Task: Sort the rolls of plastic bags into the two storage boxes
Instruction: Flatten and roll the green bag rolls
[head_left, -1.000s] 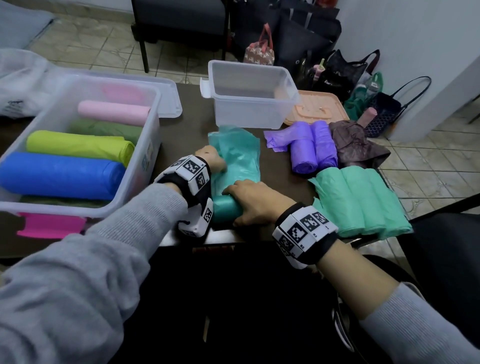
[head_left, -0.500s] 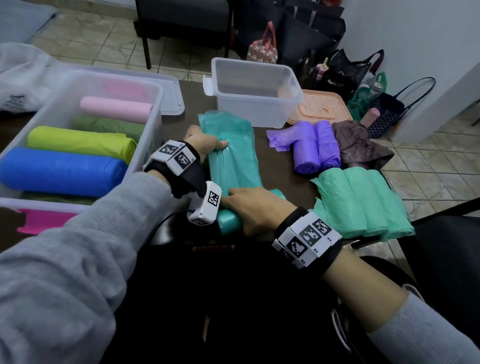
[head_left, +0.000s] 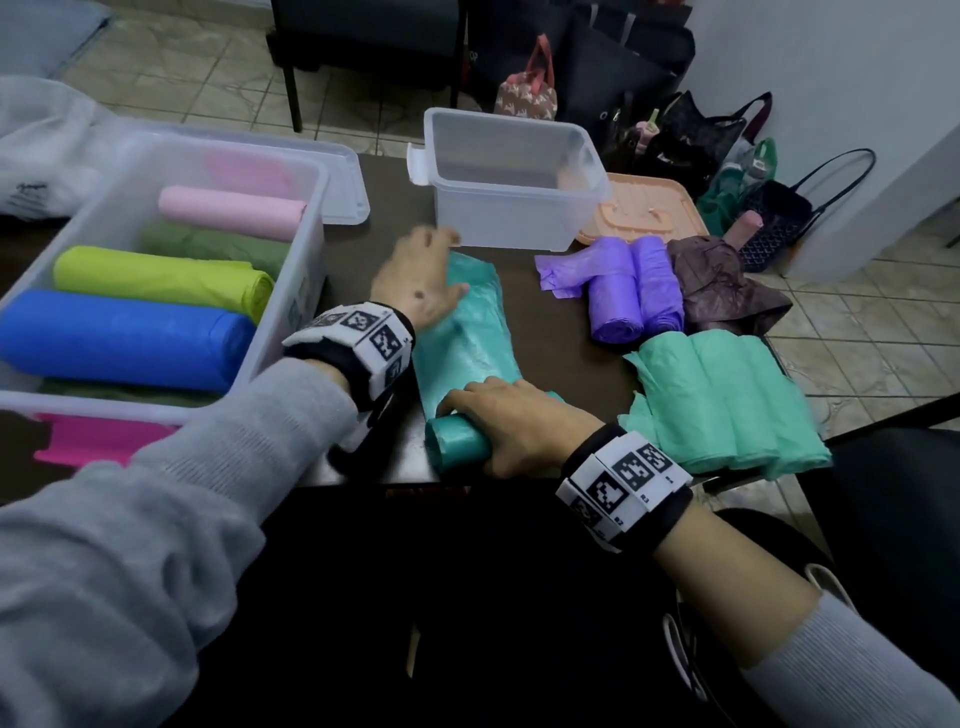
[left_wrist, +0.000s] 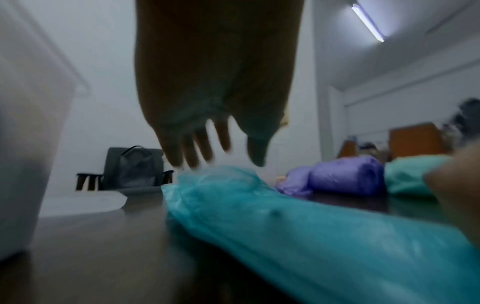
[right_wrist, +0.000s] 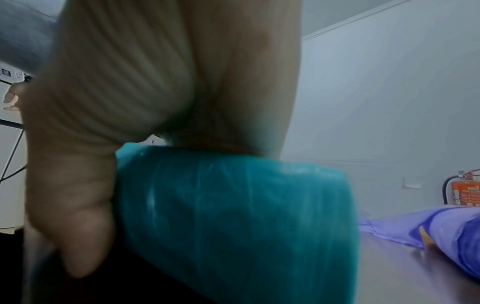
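At the table's near edge we grip the teal roll (head_left: 460, 441) in our right hand (head_left: 506, 426) while our flat, spread left hand (head_left: 418, 278) smooths its unwound tail, a re-rolling step that next needs winding toward the far-edge small box (head_left: 511, 176).
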